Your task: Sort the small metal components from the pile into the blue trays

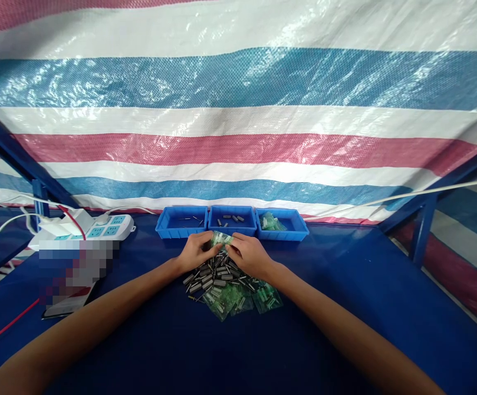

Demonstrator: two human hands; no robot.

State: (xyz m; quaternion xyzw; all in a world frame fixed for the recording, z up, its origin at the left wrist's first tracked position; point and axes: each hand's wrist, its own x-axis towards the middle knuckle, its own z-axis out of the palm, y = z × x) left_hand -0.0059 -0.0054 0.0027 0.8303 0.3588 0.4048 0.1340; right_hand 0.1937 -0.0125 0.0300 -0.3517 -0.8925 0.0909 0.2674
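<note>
Between my two hands is a small clear greenish plastic bag (222, 237) with small pale pieces inside. My left hand (198, 252) pinches its left side between thumb and fingers. On the other side, my right hand (249, 254) grips the bag with bent fingers. Below them lies a heap of dark grey small blocks and thin metal shafts (209, 276), partly hidden by my hands. Several more greenish bags (226, 300) rest at the near side of the heap.
Three blue bins stand in a row behind my hands: the left bin (168, 226) holds thin shafts, the middle bin (214, 225) small grey blocks, the right bin (294, 233) greenish bags. A white power strip (117, 227) and a phone-like object (69, 304) lie left.
</note>
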